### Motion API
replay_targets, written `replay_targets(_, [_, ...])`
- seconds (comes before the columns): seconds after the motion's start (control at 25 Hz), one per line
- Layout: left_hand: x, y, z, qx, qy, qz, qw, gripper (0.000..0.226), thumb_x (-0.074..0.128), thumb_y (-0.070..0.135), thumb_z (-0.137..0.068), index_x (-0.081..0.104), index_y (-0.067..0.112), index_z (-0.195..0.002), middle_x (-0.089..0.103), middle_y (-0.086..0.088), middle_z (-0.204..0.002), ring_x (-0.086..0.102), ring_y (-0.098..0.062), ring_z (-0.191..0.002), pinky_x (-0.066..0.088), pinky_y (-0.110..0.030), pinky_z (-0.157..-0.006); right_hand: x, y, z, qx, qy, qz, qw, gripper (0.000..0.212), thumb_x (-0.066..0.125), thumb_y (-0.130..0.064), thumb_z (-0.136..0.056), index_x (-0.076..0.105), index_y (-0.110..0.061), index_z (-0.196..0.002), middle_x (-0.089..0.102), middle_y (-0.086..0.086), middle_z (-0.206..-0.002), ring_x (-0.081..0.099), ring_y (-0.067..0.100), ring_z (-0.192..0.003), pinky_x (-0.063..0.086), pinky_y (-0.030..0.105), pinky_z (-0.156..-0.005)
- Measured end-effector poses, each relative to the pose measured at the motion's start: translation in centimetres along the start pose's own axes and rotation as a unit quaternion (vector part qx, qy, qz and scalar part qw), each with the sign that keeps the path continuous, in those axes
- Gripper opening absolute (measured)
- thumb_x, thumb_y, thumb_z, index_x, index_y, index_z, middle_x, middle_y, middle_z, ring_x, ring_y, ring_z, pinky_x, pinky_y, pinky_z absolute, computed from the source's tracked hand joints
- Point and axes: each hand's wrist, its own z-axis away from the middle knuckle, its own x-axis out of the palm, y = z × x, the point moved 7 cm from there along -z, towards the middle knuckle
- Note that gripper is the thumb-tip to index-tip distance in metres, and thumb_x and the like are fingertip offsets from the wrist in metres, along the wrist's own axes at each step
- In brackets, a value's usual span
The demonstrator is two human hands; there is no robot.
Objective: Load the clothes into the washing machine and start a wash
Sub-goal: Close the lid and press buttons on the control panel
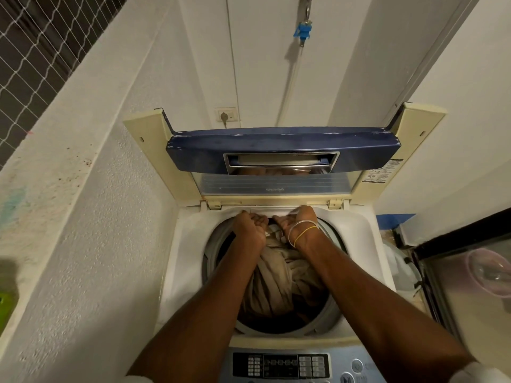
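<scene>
Beige clothes bunched in drum; left hand, right hand both clutching white cloth at back rim, so overhang could jam lid.

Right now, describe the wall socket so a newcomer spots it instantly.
Find the washing machine's raised blue-edged lid. Just above its left end, on the white back wall, sits the wall socket. Unlike the blue tap fitting higher right, it's a pale square plate holding a plug.

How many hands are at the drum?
2. Left hand at the drum's far rim, left of centre; right hand beside it, gripping cloth. Left's grip unclear.
</scene>
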Motion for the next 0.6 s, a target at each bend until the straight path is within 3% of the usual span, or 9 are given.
replay_targets(0.08, [-0.1,0.3,0.4,0.025,-0.034,-0.047,0.998,0.046,0.031,0.020,-0.107,0.038,-0.012,-0.140,0.045,-0.028,-0.142,0.042,-0.042,-0.135,0.031,-0.046,-0.117,-0.5,0.5,0.8,-0.006,0.003,0.011,1.000,0.018,0.042,-0.020,-0.098,0.050,-0.004,-0.096,0.058,0.022,-0.101,0.061,0.037,-0.086,0.054,0.049,-0.075])
replay_targets(0.16, [-1.4,0.1,-0.1,0.048,-0.032,-0.160,0.985,0.040,0.038,0.017,-0.105,0.047,-0.007,-0.135,0.054,-0.022,-0.133,0.051,-0.035,-0.128,0.040,-0.042,-0.109,-1.6,0.8,0.7,-0.043,0.008,0.119,0.992,0.028,0.045,-0.030,-0.098,0.056,-0.005,-0.099,0.063,0.016,-0.088,0.064,0.031,-0.077,0.057,0.045,-0.069])
replay_targets(0.2, [-1.9,0.3,-0.2,0.075,-0.031,-0.261,0.962,0.036,0.042,0.016,-0.103,0.053,-0.003,-0.131,0.059,-0.018,-0.126,0.056,-0.032,-0.121,0.044,-0.040,-0.104,-2.2,0.7,0.8,-0.077,0.015,0.205,0.976,0.030,0.047,-0.034,-0.096,0.059,-0.007,-0.098,0.064,0.012,-0.085,0.064,0.028,-0.074,0.057,0.043,-0.070])
replay_targets(0.24, [-2.2,0.5,-0.4,0.109,-0.035,-0.350,0.930,0.032,0.045,0.017,-0.102,0.057,0.001,-0.127,0.062,-0.014,-0.122,0.059,-0.029,-0.116,0.048,-0.039,-0.100,-2.6,0.6,0.6,-0.130,0.017,0.315,0.940,0.031,0.049,-0.039,-0.091,0.063,-0.011,-0.094,0.066,0.010,-0.084,0.064,0.027,-0.074,0.056,0.043,-0.074])
replay_targets(0.28, [-2.7,1.1,-0.3,0.169,-0.018,-0.459,0.872,0.030,0.046,0.019,-0.101,0.060,0.006,-0.125,0.063,-0.010,-0.120,0.061,-0.026,-0.112,0.049,-0.038,-0.098,-2.8,0.4,0.8,-0.190,0.020,0.424,0.885,0.033,0.050,-0.043,-0.087,0.066,-0.014,-0.089,0.069,0.010,-0.085,0.064,0.026,-0.076,0.054,0.042,-0.078])
replay_targets(0.36, [-3.0,1.9,1.7,0.255,-0.015,-0.539,0.803,0.032,0.044,0.027,-0.101,0.063,0.014,-0.125,0.063,-0.001,-0.118,0.059,-0.018,-0.107,0.047,-0.034,-0.096,-2.5,0.1,2.7,-0.298,0.022,0.556,0.776,0.028,0.054,-0.040,-0.090,0.067,-0.015,-0.090,0.070,0.009,-0.090,0.060,0.021,-0.080,0.045,0.029,-0.078])
replay_targets(0.48, [-3.8,2.4,3.9,0.339,-0.039,-0.601,0.722,0.036,0.044,0.030,-0.103,0.060,0.016,-0.131,0.063,-0.002,-0.127,0.057,-0.017,-0.116,0.046,-0.034,-0.102,-1.8,0.4,5.4,-0.408,-0.034,0.622,0.667,0.021,0.053,-0.034,-0.093,0.063,-0.017,-0.101,0.068,0.004,-0.094,0.059,0.017,-0.084,0.047,0.029,-0.079])
replay_targets(0.6, [-5.4,2.3,4.7,0.379,-0.069,-0.650,0.655,0.038,0.046,0.030,-0.102,0.055,0.016,-0.137,0.058,-0.002,-0.135,0.053,-0.018,-0.126,0.041,-0.033,-0.109,-2.4,1.4,5.8,-0.450,-0.058,0.696,0.556,0.044,0.043,-0.043,-0.094,0.056,-0.017,-0.127,0.060,0.005,-0.128,0.053,0.019,-0.122,0.042,0.035,-0.105])
